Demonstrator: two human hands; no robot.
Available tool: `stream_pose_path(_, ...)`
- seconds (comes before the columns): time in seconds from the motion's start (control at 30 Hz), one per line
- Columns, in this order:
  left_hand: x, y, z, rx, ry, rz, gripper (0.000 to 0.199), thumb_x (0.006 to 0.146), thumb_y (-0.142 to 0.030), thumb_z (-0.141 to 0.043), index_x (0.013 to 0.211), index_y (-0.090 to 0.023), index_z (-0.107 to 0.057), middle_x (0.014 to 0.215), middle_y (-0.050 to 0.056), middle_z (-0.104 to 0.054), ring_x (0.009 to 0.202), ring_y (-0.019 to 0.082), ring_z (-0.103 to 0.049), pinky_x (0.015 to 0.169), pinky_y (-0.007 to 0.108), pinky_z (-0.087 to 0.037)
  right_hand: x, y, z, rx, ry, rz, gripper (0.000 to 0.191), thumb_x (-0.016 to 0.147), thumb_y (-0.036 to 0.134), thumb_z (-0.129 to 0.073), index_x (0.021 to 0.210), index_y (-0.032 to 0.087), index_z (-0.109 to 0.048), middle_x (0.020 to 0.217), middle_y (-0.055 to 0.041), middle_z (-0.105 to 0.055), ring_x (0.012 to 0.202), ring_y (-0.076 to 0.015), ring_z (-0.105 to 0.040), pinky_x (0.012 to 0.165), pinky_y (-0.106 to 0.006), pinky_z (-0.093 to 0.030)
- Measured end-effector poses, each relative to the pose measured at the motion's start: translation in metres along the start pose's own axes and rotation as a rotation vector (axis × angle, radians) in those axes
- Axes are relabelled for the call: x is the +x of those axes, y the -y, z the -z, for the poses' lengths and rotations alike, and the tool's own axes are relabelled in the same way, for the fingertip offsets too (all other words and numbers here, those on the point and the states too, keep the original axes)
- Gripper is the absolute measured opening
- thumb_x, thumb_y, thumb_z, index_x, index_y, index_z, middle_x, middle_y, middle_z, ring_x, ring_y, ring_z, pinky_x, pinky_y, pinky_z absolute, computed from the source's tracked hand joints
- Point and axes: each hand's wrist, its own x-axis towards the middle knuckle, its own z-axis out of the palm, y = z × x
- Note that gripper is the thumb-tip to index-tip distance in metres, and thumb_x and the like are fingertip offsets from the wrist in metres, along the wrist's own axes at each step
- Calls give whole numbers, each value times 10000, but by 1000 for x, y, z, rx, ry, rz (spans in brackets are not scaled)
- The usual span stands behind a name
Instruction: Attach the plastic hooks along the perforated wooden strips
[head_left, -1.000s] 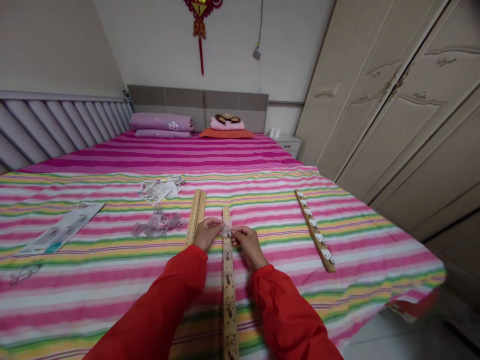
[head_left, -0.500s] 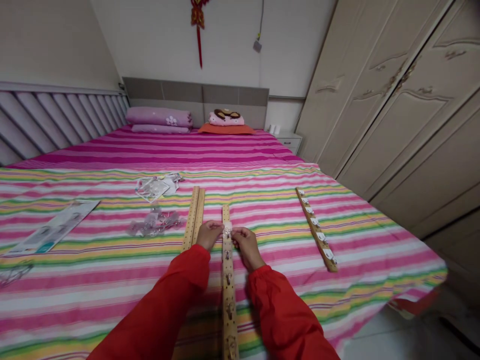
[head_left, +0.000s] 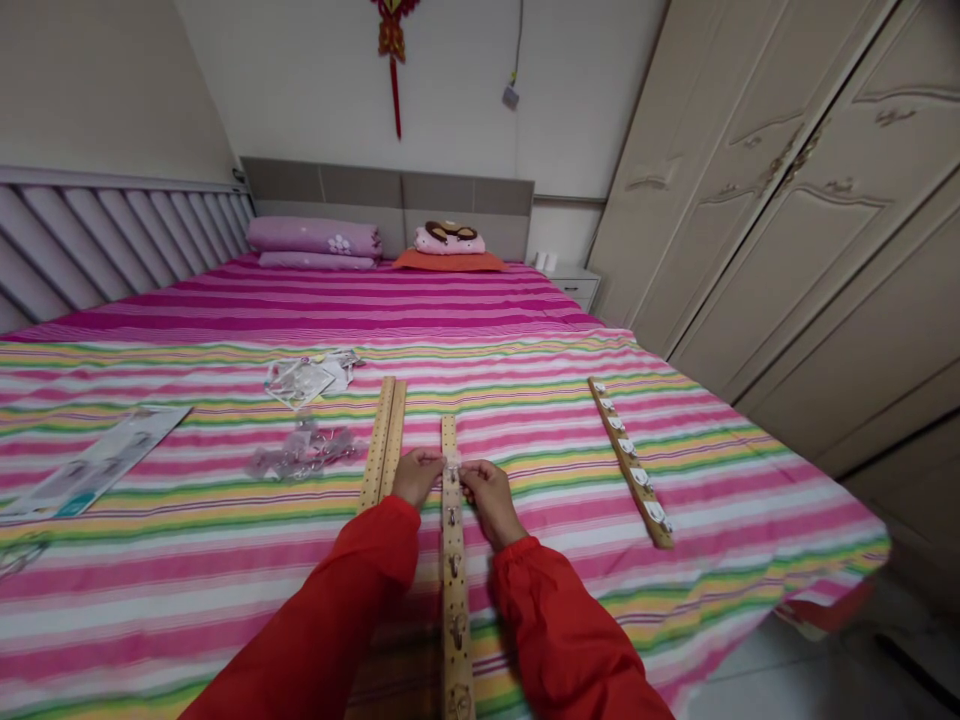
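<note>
A perforated wooden strip (head_left: 455,590) runs lengthwise in front of me, with several metal hooks along it. Near its far end, a small clear hook piece (head_left: 451,468) lies on the strip between my fingertips. My left hand (head_left: 418,476) pinches it from the left side. From the right, my right hand (head_left: 489,497) pinches the same piece, fingers closed. Two more perforated strips (head_left: 384,440) lie side by side just left of my left hand. Farther right rests a wooden strip (head_left: 630,462) bearing several white-backed hooks.
Plastic-wrapped hooks (head_left: 306,450) sit left of the strips, with torn packaging (head_left: 311,378) behind them. A flat package (head_left: 105,462) lies farther left. Everything rests on a striped bed cover (head_left: 720,470). A wardrobe (head_left: 810,230) stands at the right.
The view has shifted slightly. Both hands stay at the far part of the middle strip, their fingers still pinching at the clear hook piece.
</note>
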Motion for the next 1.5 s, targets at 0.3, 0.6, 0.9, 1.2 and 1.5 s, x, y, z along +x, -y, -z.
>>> stream_pose_path(0.3,9,15,1,37,-21,-35,148,520,-131,-722,596,-141,-596,519,-16,-607,513,115,-574,528,227,-464,2,-4,1,-46,0,14,110,573,240,-670,629,152,-634,466,43,-569,403,-79,-450,410,-205,-307)
stream_pose_path(0.6,18,28,1,23,-71,-37,201,551,-106,-716,710,-134,-596,548,-53,-556,488,83,-545,496,206,-463,8,-18,4,-126,30,119,279,629,241,-625,895,176,-679,502,75,-526,442,-113,-476,471,-243,-409)
stream_pose_path(0.9,14,30,4,37,38,-28,183,637,-115,-669,813,-115,-720,651,31,-697,571,113,-618,536,218,-508,7,-20,8,-723,114,399,392,824,148,-444,1132,214,-676,826,-57,-625,815,-194,-594,804,-328,-472)
stream_pose_path(1.2,19,36,8,126,100,-70,268,671,-136,-669,931,-147,-735,827,54,-749,757,167,-668,648,256,-538,15,-22,4,-959,186,396,471,828,107,-416,1264,182,-578,848,-79,-590,845,-210,-561,824,-324,-444)
stream_pose_path(1.5,9,33,5,102,49,-49,283,729,-111,-647,1007,-114,-702,910,96,-743,763,156,-672,674,261,-547,5,-16,8,-851,189,456,390,826,144,-401,1103,208,-668,786,-50,-621,792,-202,-562,761,-300,-447)
